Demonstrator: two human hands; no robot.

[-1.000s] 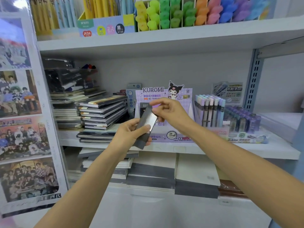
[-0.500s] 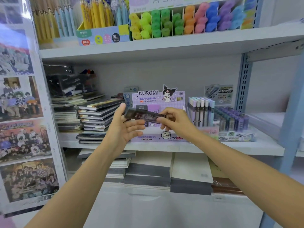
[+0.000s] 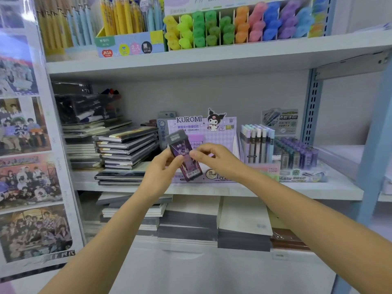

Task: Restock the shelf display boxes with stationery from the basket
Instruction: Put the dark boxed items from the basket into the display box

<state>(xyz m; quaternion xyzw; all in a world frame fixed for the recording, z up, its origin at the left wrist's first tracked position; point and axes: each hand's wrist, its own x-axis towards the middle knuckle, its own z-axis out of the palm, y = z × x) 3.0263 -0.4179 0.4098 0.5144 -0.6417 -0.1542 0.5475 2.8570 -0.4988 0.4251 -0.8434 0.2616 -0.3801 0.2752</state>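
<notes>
Purple, one flat lead case (image 3: 184,158) sits tilted, pinched between two hands: left hand (image 3: 161,172) fingers and right hand (image 3: 214,158) fingertips clamp its sides, before the one Kuromi display box (image 3: 220,132) at the shelf (image 3: 318,188) front edge.

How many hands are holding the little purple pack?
2. The left hand grips the purple pack from its left side; the right hand pinches its right edge. Both are in front of the Kuromi display box.
</notes>
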